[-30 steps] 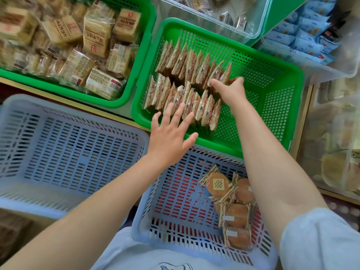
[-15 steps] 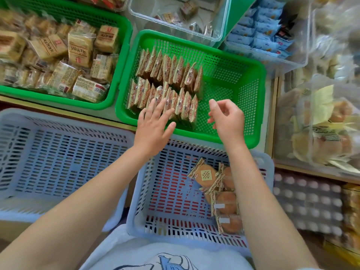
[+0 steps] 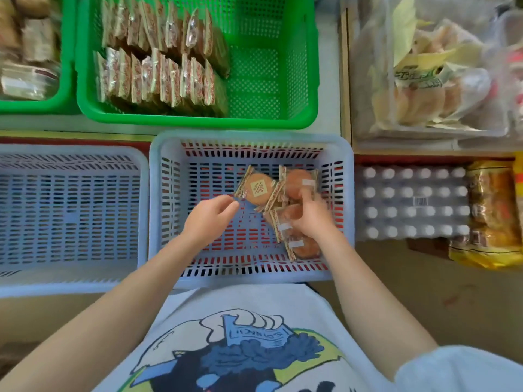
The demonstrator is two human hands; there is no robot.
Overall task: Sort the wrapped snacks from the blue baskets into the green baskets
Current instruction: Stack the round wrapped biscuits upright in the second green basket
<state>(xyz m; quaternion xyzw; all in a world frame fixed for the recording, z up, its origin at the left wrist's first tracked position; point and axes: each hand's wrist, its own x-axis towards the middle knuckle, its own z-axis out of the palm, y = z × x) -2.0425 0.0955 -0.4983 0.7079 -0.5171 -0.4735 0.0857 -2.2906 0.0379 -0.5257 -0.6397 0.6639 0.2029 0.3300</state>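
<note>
Nearest the person, inside the right blue basket, the left hand pinches a wrapped snack's corner while the right hand curls around others in the last few there. Beside it the left blue basket looks emptied. Farther off, the green basket holds two standing rows, so sorting seems nearly finished.

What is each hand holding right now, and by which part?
The left hand pinches the labelled wrapped cake by its near-left wrapper corner. The right hand curls over the unlabelled wrapped cakes; blur hides whether it grips one.
</note>
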